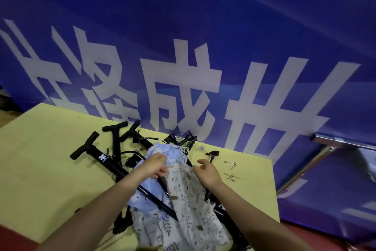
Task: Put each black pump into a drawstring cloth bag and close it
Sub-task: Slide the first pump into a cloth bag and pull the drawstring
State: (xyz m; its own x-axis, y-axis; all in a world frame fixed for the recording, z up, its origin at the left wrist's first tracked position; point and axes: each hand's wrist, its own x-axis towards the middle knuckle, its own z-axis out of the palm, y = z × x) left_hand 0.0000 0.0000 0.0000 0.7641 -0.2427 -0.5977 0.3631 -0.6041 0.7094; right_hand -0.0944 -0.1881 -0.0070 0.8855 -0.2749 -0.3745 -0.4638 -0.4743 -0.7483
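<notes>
- Black pumps [105,159]: several lie in a crossed pile on the desk [40,149]. T-handles point toward the far-left side of the pile; hoses and shafts overlap beneath the bags.
- Blue bag [162,151]: floral drawstring cloth bag lying on top of the pump pile, gathered mouth toward the banner. A black pump shaft crosses over its near part.
- White bag [183,199]: patterned cloth bag lying just beside the blue bag on its right, touching it, extending toward the near desk edge.
- Left hand [154,166]: fingers curled, gripping the cloth of the blue bag below its mouth.
- Right hand [207,171]: fingers loosely bent, fingertips touching the upper edge of the white bag. Whether the cloth is pinched cannot be determined.
- Small metal fittings [232,164]: scattered on the desk to the right of the blue bag, apart from the pile.
- Blue banner [203,47]: large white characters, standing directly behind the desk beyond the blue bag.
</notes>
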